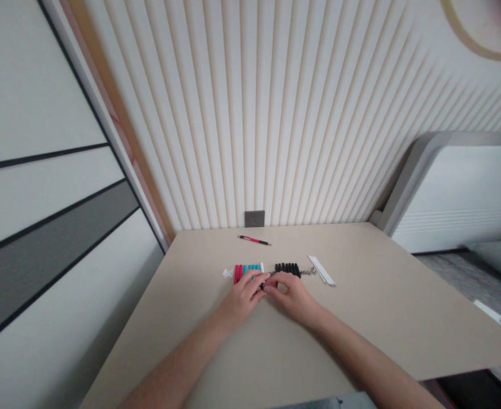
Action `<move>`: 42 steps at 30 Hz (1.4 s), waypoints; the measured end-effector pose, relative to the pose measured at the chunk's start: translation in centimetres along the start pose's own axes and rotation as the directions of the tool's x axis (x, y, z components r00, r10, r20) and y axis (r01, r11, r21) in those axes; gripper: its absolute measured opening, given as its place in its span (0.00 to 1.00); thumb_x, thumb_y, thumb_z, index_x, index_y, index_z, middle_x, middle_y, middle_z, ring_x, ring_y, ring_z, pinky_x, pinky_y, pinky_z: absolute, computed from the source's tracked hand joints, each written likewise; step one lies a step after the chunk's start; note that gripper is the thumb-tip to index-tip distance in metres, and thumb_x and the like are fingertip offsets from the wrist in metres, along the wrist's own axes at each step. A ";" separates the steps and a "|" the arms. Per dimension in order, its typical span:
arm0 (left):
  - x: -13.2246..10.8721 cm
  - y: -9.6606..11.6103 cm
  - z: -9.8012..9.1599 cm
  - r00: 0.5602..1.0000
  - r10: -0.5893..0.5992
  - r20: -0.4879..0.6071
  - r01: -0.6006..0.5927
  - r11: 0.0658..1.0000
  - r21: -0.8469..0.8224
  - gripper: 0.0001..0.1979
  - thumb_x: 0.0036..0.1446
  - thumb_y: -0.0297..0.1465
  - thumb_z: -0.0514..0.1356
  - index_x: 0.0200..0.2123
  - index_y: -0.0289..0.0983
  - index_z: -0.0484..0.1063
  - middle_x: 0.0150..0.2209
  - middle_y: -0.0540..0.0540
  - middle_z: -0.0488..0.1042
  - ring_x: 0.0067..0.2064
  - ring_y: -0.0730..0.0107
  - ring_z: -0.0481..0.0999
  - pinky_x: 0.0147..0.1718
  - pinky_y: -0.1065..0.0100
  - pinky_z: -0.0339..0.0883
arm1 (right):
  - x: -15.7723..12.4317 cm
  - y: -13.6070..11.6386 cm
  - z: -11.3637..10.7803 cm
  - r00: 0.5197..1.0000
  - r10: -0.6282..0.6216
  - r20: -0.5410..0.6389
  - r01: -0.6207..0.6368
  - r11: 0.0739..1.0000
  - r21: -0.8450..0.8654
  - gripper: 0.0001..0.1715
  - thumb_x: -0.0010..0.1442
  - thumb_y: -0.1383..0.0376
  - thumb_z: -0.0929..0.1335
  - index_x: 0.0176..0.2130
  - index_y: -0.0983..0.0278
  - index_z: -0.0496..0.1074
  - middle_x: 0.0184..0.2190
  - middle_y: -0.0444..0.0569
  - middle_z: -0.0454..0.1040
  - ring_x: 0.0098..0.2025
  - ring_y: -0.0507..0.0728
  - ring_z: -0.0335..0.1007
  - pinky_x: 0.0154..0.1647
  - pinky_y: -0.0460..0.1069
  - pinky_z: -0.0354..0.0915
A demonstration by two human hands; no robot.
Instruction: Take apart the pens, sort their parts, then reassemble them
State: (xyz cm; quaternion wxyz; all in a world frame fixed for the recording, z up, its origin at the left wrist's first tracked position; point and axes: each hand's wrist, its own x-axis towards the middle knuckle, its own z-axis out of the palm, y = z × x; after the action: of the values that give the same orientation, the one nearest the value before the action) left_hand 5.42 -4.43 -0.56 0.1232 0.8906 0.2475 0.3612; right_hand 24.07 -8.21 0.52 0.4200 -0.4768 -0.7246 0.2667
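My left hand and my right hand meet low over the table, fingers pinched together. Between their fingertips is a small dark piece, too small to make out fully; both hands seem to grip it. Just beyond my left hand lie red tubes, teal pieces and a white piece, partly hidden by my fingers. Beyond my right hand is a row of several black tubes. Small metallic springs lie to their right.
A red and black pen rests near the back of the beige table. Thin white sticks lie to the right, small white bits to the left. A dark socket is on the ribbed wall behind.
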 end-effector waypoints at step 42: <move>-0.8 -5.5 -4.2 0.923 -0.150 0.354 0.058 0.965 0.257 0.38 0.53 0.49 0.63 0.63 0.44 0.59 0.65 0.39 0.57 0.63 0.48 0.59 0.60 0.49 0.54 | 1.0 2.4 -0.1 0.989 -0.126 0.071 0.139 0.692 -0.709 0.10 0.66 0.61 0.65 0.39 0.60 0.75 0.34 0.49 0.74 0.41 0.58 0.65 0.42 0.53 0.54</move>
State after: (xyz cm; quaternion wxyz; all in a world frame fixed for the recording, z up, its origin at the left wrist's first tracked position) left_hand 0.09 -0.01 -0.24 0.0773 0.9365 0.3090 0.1467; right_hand 25.08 -6.38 -0.96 0.2154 -0.5461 -0.8073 -0.0606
